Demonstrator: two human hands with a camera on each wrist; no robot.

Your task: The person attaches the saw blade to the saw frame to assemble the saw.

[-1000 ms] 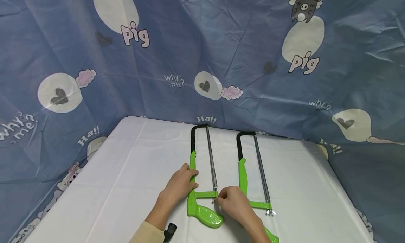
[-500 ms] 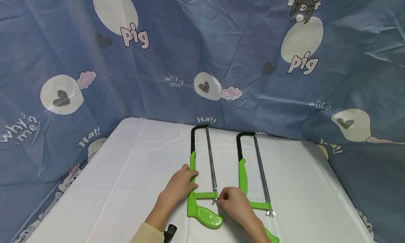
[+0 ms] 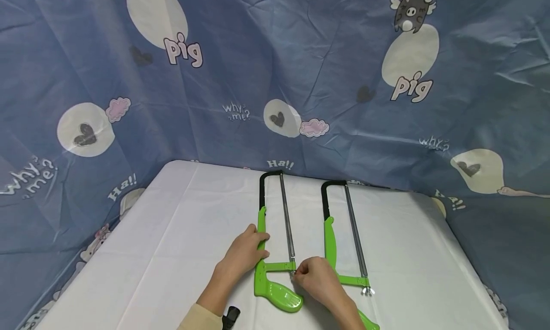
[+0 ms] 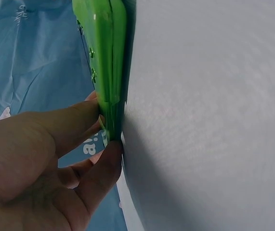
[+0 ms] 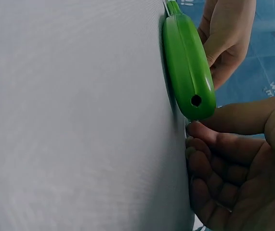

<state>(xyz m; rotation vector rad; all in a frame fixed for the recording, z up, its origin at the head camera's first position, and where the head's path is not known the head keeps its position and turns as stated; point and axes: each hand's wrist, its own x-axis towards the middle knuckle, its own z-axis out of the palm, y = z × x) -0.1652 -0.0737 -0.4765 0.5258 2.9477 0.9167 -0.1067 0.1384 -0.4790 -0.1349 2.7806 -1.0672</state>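
Two hacksaws with green handles and black front frames lie side by side on a white table. My left hand [image 3: 242, 251] grips the left hacksaw [image 3: 281, 295] by its green frame, just ahead of the handle. In the left wrist view, thumb and fingers pinch the green frame [image 4: 109, 72] from both sides. My right hand [image 3: 319, 280] pinches the small metal wing nut [image 3: 293, 275] at the near end of that saw's blade; fingertips partly cover it. In the right wrist view the green handle [image 5: 188, 62] hides the wing nut, and the other fingers are curled.
The second hacksaw [image 3: 330, 239] lies to the right, its own wing nut [image 3: 367, 291] showing; my right hand and forearm cover part of it. A small black object [image 3: 231, 315] sits by the left sleeve. A blue printed cloth [image 3: 240, 72] hangs behind the white table [image 3: 193, 215].
My right hand's fingers have shifted slightly at the wing nut, whose wings look turned. My left hand and both hacksaws stay in place.
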